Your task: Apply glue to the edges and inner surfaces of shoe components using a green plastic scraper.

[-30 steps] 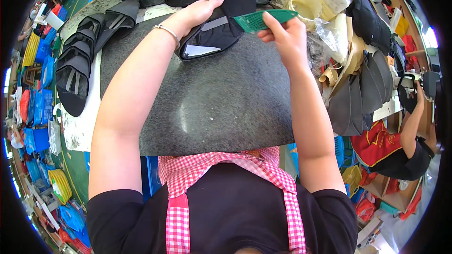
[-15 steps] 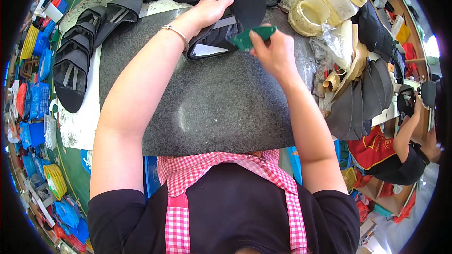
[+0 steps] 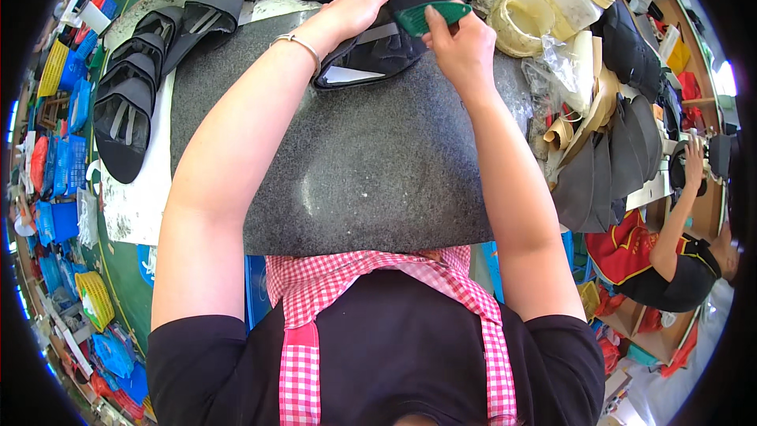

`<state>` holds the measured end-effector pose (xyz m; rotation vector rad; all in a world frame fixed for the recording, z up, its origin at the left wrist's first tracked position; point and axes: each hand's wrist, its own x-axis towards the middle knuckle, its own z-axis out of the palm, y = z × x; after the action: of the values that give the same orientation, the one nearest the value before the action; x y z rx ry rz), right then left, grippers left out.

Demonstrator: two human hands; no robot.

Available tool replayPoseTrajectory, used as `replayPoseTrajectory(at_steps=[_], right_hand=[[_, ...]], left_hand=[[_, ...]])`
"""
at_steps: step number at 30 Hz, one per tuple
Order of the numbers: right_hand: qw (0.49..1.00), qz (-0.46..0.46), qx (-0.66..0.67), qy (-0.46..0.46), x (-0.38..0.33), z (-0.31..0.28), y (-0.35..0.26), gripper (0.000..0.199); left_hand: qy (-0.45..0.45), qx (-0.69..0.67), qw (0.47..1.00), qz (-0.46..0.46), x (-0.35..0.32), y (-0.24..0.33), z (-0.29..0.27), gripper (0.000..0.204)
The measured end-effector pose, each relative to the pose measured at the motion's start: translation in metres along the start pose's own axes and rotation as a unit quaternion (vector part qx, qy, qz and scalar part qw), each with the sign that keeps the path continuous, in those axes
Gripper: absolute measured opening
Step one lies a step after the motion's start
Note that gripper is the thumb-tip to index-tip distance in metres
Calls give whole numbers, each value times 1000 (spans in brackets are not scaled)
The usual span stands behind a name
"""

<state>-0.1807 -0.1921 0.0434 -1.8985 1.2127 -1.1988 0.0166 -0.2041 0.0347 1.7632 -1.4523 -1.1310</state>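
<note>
At the far side of the work surface lies a black, open shell-like piece point(image 3: 374, 54) with a rounded flap, a grey strip and a white patch inside. My left hand point(image 3: 351, 16) is closed on its left edge, thumb on the flap. Pinched in my right hand point(image 3: 467, 47) is a flat green scraper point(image 3: 416, 18), its edge over the base of the flap. Whether the scraper touches the flap, I cannot tell. The fingers of my left hand under the piece are hidden.
Similar black pieces point(image 3: 122, 122) line the left and far edges of the dark mat point(image 3: 355, 166). At the far right stands a glue-stained tub point(image 3: 520, 24) by a whitish jug. Curved grey sheets point(image 3: 603, 177) are stacked right. Another person point(image 3: 654, 260) works beyond them.
My right hand has moved the green scraper away from me, from the piece's inner edge up to the flap. My left hand stays on the piece.
</note>
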Motion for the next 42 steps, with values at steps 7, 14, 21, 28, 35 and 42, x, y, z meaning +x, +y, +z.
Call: replayPoseTrajectory(at_steps=[7,14,21,28,35,42], right_hand=[[996,26,-14,-90,2,8,-11,22],[979,-6,10,-202,-7,25,-16,19],[982,-117,21,-146,-53,9,-27,12],[985,-48,62,-152,-91,8,-38,12],[981,60,178,43,-37,-121,-26,19],[971,67,-202,109,39,-142,53,27]], left_hand=[[28,-1,1000,14,8,-8,-1,68],[89,29,995,44,-1,-20,-3,73],[197,-77,942,259,-90,-21,11,43],[215,-137,921,294,-112,-21,16,40],[248,-341,842,338,-93,-8,30,50],[247,-296,869,309,-77,-21,56,46]])
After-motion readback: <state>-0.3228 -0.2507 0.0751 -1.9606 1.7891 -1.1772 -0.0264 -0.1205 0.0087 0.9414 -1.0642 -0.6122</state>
